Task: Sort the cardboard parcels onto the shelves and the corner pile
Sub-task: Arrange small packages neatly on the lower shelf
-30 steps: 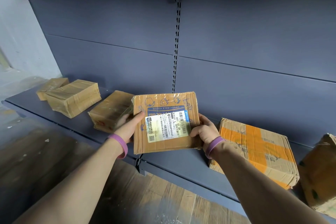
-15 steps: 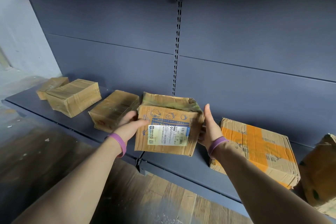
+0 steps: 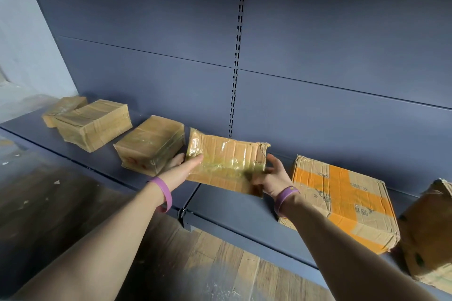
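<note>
I see the parcel [image 3: 226, 164] held low over the shelf [image 3: 232, 205], in the gap between a tape-wrapped box [image 3: 150, 144] on its left and an orange-taped box [image 3: 342, 200] on its right. Whether its lower edge touches the shelf I cannot tell from this angle. My left hand [image 3: 181, 169] grips its left end, thumb laid across the top face and fingers tucked behind. My right hand [image 3: 272, 178] grips the right end, fingers curled round the torn corner. The upturned face is plain cardboard under glossy clear tape.

I count six parcels in all: the one in hand and five lying on the shelf. Two sit at the far left, a small flat one [image 3: 63, 107] touching a larger one [image 3: 94, 123]. A dented box [image 3: 433, 232] stands at the right edge.

The orange-taped box carries printed characters, upside down and too small to read. The tape-wrapped box shows red marks on its front, unreadable.

Two purple wristbands, one on the left wrist [image 3: 164, 193], one on the right [image 3: 285, 197].
</note>
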